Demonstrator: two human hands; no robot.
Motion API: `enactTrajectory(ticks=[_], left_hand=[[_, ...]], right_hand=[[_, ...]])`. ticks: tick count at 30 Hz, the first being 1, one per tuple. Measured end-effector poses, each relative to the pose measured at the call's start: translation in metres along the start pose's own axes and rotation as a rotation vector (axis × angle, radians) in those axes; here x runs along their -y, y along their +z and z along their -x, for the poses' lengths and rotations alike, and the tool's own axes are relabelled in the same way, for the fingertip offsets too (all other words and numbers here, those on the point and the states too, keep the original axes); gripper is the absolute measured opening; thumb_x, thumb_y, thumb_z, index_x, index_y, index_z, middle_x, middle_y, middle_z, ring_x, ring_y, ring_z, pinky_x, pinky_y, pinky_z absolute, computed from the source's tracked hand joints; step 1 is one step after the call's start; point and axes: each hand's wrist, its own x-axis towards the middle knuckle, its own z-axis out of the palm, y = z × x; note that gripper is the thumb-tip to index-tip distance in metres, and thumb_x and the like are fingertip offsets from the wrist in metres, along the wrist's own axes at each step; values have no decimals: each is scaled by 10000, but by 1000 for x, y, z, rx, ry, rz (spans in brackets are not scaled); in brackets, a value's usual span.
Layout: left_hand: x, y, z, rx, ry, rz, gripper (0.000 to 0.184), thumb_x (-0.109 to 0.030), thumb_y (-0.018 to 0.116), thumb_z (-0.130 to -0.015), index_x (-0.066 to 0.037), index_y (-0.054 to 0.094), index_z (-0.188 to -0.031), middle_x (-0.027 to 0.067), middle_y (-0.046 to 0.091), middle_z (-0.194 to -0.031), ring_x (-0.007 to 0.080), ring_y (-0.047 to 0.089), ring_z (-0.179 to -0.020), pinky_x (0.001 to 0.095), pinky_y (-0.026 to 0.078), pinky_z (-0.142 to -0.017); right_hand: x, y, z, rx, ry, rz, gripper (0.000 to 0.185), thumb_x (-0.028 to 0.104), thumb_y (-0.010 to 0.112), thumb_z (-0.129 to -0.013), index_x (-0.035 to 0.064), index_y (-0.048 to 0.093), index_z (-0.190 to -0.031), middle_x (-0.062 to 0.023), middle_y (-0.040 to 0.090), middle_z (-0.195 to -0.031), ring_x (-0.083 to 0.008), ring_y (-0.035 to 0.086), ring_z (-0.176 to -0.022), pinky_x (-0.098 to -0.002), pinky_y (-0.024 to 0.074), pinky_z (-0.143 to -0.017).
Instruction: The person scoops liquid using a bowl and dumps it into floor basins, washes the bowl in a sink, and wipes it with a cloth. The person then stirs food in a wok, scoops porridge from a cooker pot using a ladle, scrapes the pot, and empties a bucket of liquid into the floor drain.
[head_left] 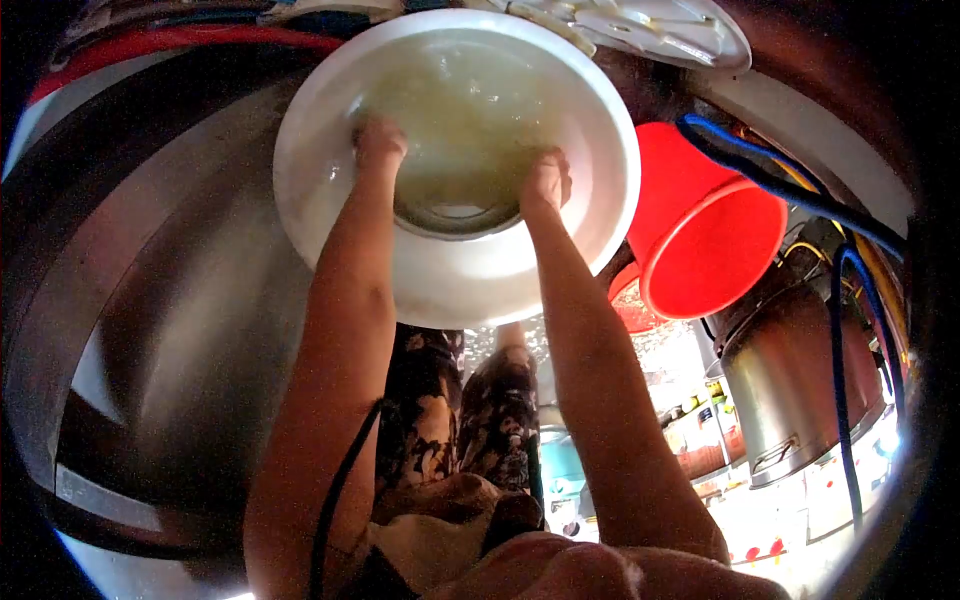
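A wide white basin holds cloudy, yellowish-green water. Both of my arms reach down into it. At the basin's left inner side is my left hand, bent at the wrist, its fingertips out of sight in the murky water. My right hand is at the right inner side, by the water's edge, its fingers looking bent and partly hidden. Whether either hand grips something under the surface cannot be made out.
Right of the basin, a red bucket lies tilted. Beyond it are a metal pot and a blue hose or cord. A large metal vessel curves along the left. A white plastic lid-like piece sits behind the basin.
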Motion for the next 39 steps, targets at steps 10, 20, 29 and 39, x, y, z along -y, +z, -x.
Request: enactTrajectory(ticks=[10,20,29,39], left_hand=[[-3,-16,-5,-219,-259,137,154,-108,536,-718,-65,654,-808,139,636,-851,248,612,-797,314,478,-715],[-10,-33,38,-625,-630,1911,129,-54,515,-705,-30,601,-797,39,573,-782,176,527,-687,299,448,-644],[0,-53,86,-794,-662,2128,154,-28,470,-686,-43,601,-765,47,569,-776,184,531,-669,328,455,-591],[-5,-131,163,-1024,-507,2234,133,40,459,-703,-61,546,-704,33,512,-721,169,486,-639,311,437,-567]], right_hand=[[81,-36,73,-409,584,-1257,345,-77,465,-777,-24,551,-1108,-160,589,-1033,-235,586,-875,-309,496,-762],[95,-42,90,-446,402,-1101,335,-79,495,-782,-24,545,-1108,-154,572,-1065,-247,567,-899,-343,490,-788],[130,-73,111,-337,308,-1084,224,-29,526,-808,-15,588,-1023,-139,587,-993,-218,571,-854,-315,490,-777],[154,-109,133,-263,208,-1171,160,-65,489,-796,-3,603,-888,-86,616,-883,-180,576,-781,-311,488,-738]])
